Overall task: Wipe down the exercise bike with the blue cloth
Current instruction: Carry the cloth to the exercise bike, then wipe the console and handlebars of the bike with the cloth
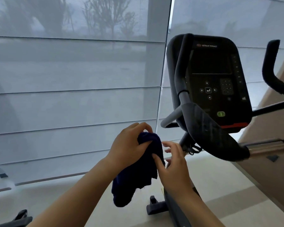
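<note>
A dark blue cloth (134, 174) hangs in front of me, bunched at the top and trailing down. My left hand (129, 145) grips its upper fold between thumb and curled fingers. My right hand (172, 163) is at the cloth's right edge, thumb touching it and fingers spread loosely. The exercise bike (210, 89) stands to the right, with its black console, a green button and a red strip at the bottom. Its grey and black handlebar (180, 79) curves in front of the console, above my hands and apart from them.
Translucent window blinds (72, 95) fill the left and back. The bike's foot (156, 207) rests on the pale floor below my hands. Another machine's black part (18, 218) shows at the bottom left. A beige wall (269, 145) runs along the right.
</note>
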Demonstrator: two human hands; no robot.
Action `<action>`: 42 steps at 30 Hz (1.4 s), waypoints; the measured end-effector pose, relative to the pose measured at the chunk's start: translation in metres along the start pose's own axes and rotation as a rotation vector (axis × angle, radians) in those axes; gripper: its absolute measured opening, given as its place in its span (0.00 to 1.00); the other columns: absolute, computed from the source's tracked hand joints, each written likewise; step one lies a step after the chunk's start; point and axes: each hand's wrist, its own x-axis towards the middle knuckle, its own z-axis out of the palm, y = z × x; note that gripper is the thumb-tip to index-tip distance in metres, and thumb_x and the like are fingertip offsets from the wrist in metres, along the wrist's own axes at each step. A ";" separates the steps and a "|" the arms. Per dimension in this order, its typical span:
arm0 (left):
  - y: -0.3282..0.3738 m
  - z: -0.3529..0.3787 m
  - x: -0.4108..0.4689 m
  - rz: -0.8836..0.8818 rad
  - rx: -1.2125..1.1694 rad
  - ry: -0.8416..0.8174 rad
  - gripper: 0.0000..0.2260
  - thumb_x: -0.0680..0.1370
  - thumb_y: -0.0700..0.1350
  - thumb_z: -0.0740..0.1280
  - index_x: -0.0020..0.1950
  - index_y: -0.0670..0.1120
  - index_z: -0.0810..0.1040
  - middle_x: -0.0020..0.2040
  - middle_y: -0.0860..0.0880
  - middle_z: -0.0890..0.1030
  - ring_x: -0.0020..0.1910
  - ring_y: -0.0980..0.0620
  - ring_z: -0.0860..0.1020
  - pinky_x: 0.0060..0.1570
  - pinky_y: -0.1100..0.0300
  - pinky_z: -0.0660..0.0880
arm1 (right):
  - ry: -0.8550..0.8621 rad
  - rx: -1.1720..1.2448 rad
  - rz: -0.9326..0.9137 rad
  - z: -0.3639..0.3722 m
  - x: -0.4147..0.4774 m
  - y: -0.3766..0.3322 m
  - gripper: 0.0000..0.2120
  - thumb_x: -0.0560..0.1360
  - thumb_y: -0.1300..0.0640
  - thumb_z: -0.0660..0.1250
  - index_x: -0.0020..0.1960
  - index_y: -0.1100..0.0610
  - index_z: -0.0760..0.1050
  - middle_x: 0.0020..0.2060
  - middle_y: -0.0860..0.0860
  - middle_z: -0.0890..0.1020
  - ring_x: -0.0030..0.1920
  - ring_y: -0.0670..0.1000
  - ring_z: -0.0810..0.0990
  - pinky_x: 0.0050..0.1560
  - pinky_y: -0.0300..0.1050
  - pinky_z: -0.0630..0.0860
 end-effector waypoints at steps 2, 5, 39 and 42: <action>-0.016 -0.002 0.020 0.014 -0.013 -0.018 0.08 0.71 0.49 0.68 0.46 0.60 0.72 0.42 0.58 0.76 0.41 0.59 0.74 0.40 0.62 0.74 | 0.029 -0.003 -0.016 0.014 0.017 0.001 0.15 0.73 0.49 0.68 0.56 0.41 0.66 0.53 0.33 0.69 0.54 0.39 0.71 0.46 0.35 0.75; -0.043 -0.005 0.054 0.045 -0.061 -0.014 0.08 0.70 0.50 0.69 0.45 0.60 0.73 0.41 0.58 0.75 0.41 0.61 0.74 0.39 0.63 0.73 | 0.005 0.056 -0.009 0.038 0.045 -0.001 0.17 0.72 0.46 0.69 0.56 0.40 0.66 0.52 0.34 0.71 0.54 0.39 0.73 0.44 0.33 0.76; -0.168 -0.041 0.297 0.593 -0.715 -0.422 0.12 0.79 0.41 0.58 0.48 0.59 0.74 0.44 0.62 0.78 0.46 0.63 0.74 0.41 0.73 0.70 | 0.372 -0.365 0.416 0.166 0.191 -0.029 0.37 0.65 0.50 0.75 0.67 0.36 0.61 0.57 0.33 0.73 0.54 0.36 0.73 0.49 0.32 0.75; -0.163 -0.042 0.303 0.623 -0.759 -0.415 0.14 0.79 0.40 0.58 0.45 0.60 0.73 0.40 0.64 0.77 0.43 0.65 0.74 0.39 0.76 0.68 | 0.467 -0.496 0.344 0.163 0.194 -0.030 0.15 0.69 0.53 0.73 0.53 0.43 0.75 0.42 0.40 0.80 0.42 0.40 0.78 0.38 0.32 0.75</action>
